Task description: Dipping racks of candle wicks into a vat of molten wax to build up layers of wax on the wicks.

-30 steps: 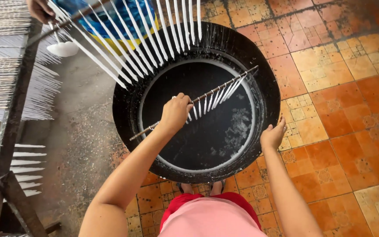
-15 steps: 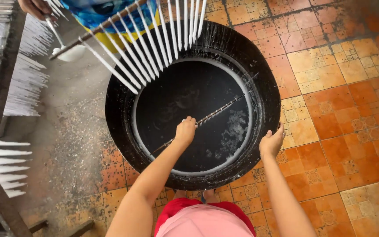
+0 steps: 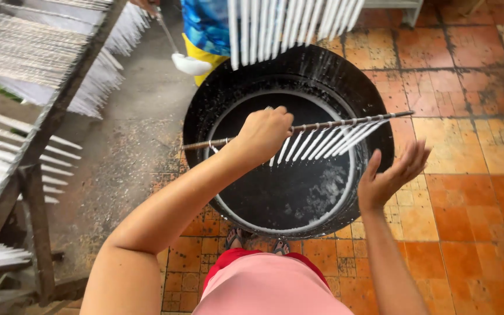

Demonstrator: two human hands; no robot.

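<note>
Head view, change: thin wooden rod with a row of white tapered candles hanging from it [image 3: 322, 125] is now lifted above the big round black vat of dark liquid wax [image 3: 374, 111]; half a second ago the same rod lay low in the wax and the candles were under the surface.
Left hand: left hand [image 3: 263, 135] is clenched around the rod near its middle and holds it almost level, in the centre of the frame.
Right hand: right hand [image 3: 389, 175] is open with fingers spread, in the air at the right side of the vat; before it was resting on the black rim, now it touches nothing.
Meaning: I judge that one dip is finished and the fresh coat is draining over the vat.
Place of the rod: over the upper half of the wax pool, one end toward the left rim, the other end past the right rim.
Top of frame: another row of longer white candles [image 3: 287, 26] hangs down over the far rim, held by a co-worker in blue and yellow clothing [image 3: 205, 26].
Ladle: white-coated ladle [image 3: 189, 63], upper centre left, in the co-worker's hand.
Left of frame: wooden drying rack with many rows of white candles [image 3: 36, 125].
Floor: orange tiled floor [image 3: 468, 175] on the right.
In the way: the co-worker's hanging row is near the far rim; the rack stands near on the left.
</note>
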